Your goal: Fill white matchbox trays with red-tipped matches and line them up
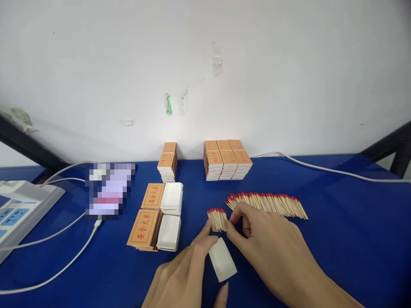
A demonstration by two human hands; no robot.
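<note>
Your spread left hand (pixel 184 273) and half-curled right hand (pixel 272 239) flank the matches (pixel 218 221) just beyond the tray (pixel 222 262), neither clearly gripping; likely light, brittle: squeeze their sides gently.

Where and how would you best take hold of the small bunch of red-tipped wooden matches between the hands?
The match bunch is probably best squeezed inward from left and right, below its red heads: it lies loose on the table, sticks roughly parallel and heads pointing away from the person, so side pressure should keep it together. The left hand and right hand flank it there.
</note>
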